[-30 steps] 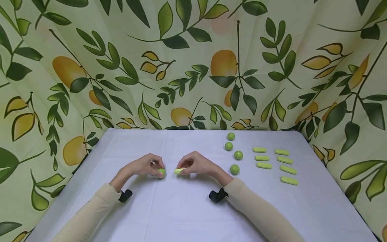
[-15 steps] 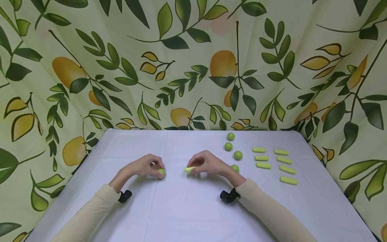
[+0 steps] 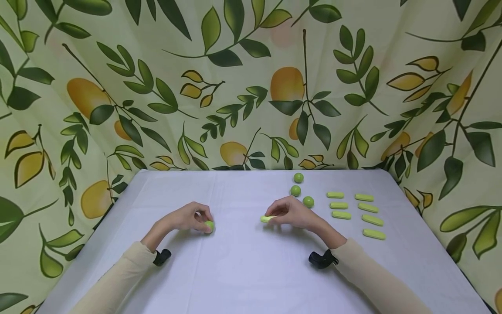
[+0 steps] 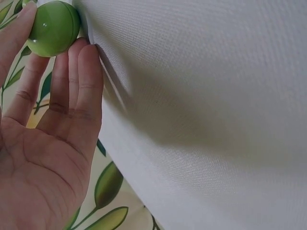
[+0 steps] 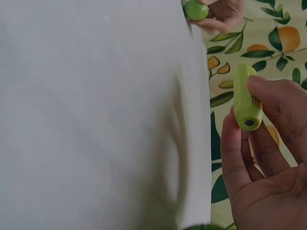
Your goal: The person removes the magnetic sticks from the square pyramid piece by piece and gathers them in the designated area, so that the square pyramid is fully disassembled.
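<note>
In the head view my left hand (image 3: 191, 216) pinches a glossy green ball (image 3: 209, 226) at the left middle of the white table. The left wrist view shows this ball (image 4: 53, 28) between thumb and fingertips, a thin seam round it. My right hand (image 3: 293, 213) pinches a short yellow-green rod (image 3: 267, 219) between thumb and fingers, to the right of the left hand and apart from it. Seen from the right wrist, the rod (image 5: 245, 98) has ridges near the thumb and a dark round spot in its end.
Beyond the right hand, three green balls (image 3: 296, 190) sit toward the back of the white table (image 3: 235, 270). Farther right lie several matching rods (image 3: 339, 205) in two columns. Patterned leaf-and-fruit cloth (image 3: 235, 109) hangs behind the table and at its sides.
My right hand has moved right with the rod, away from the ball in the left hand, and now covers the nearest of the loose balls. The left hand stays put.
</note>
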The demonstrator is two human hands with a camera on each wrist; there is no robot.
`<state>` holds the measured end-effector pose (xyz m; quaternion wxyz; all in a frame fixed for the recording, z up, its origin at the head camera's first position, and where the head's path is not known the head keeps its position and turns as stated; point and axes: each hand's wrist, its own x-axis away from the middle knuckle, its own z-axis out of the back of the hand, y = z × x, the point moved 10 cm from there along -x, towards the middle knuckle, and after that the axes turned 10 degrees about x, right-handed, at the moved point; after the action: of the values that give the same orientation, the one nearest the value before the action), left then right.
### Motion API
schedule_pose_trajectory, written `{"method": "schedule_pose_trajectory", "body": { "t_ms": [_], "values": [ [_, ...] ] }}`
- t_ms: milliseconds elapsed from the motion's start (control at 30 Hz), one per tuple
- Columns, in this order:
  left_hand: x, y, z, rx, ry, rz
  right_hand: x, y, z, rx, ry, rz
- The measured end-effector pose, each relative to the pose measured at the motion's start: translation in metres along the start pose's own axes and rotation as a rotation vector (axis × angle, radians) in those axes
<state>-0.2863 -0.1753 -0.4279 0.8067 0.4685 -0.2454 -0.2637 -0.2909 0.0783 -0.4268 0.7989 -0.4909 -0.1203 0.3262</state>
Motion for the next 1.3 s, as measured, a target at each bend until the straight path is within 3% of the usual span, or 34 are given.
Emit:
{"method": "schedule_pose_trajectory", "body": {
  "t_ms": [200, 467, 733, 967, 1300],
  "values": [
    [0.0, -0.003, 0.001, -0.027, -0.007, -0.006, 0.022, 0.002, 0.021, 0.04, 0.044, -0.031],
    [0.001, 0.001, 0.004, -0.058, -0.003, -0.008, 0.043, -0.012, 0.056, 0.043, 0.103, -0.036],
    [0.0, 0.0, 0.003, -0.039, 0.001, -0.001, 0.065, 0.004, 0.09, 0.042, 0.195, -0.107],
    [0.0, -0.002, 0.003, -0.059, 0.0, 0.002, 0.078, 0.029, 0.089, -0.039, 0.207, -0.146],
    [-0.001, -0.004, 0.003, -0.061, -0.004, -0.002, 0.07, 0.032, 0.077, -0.071, 0.193, -0.121]
  ]
}}
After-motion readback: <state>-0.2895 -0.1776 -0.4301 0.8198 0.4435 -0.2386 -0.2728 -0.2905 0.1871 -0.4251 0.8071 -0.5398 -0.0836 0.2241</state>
